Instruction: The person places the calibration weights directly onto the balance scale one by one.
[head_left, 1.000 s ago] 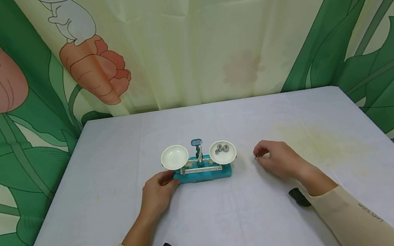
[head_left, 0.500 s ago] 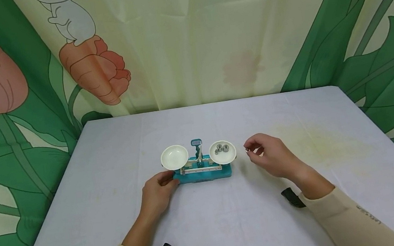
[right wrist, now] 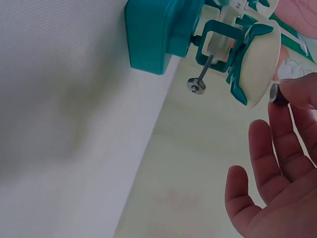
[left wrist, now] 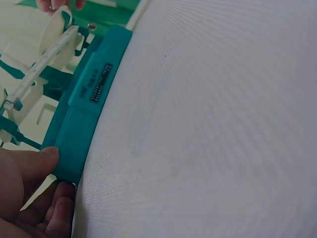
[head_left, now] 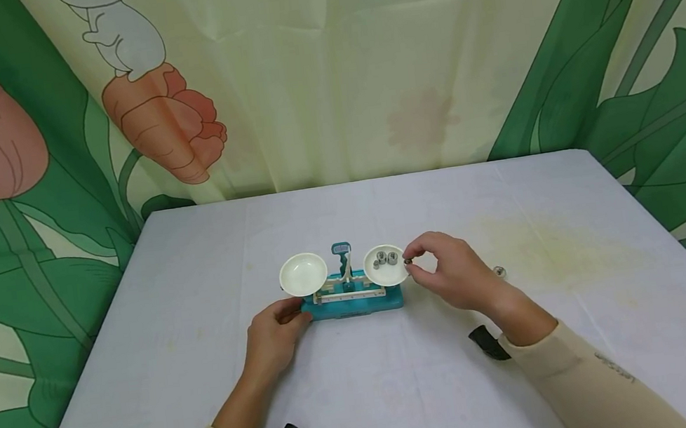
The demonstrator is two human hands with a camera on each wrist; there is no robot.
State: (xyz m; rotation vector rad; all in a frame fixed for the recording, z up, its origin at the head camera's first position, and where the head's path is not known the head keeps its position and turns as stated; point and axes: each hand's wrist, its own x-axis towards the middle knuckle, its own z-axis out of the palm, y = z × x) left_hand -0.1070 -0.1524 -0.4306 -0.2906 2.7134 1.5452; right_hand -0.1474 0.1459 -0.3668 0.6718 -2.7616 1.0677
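Note:
A teal balance scale with two cream pans stands on the table. Its left pan is bare, while several small metal weights sit in the right pan. My left hand grips the left end of the base, the thumb on its front face in the left wrist view. Between thumb and index finger my right hand pinches a small metal cylinder weight. That weight is right at the right pan's outer rim, and the other fingers of this hand are spread apart.
Another small metal weight lies on the white tablecloth beside my right wrist. At the scale's right end a metal adjusting knob sticks out. A patterned curtain hangs behind the table's far edge.
My right hand has carried the pinched weight leftward to the right pan's edge. The loose weight on the cloth has come into sight behind it. My left hand and the scale stay put.

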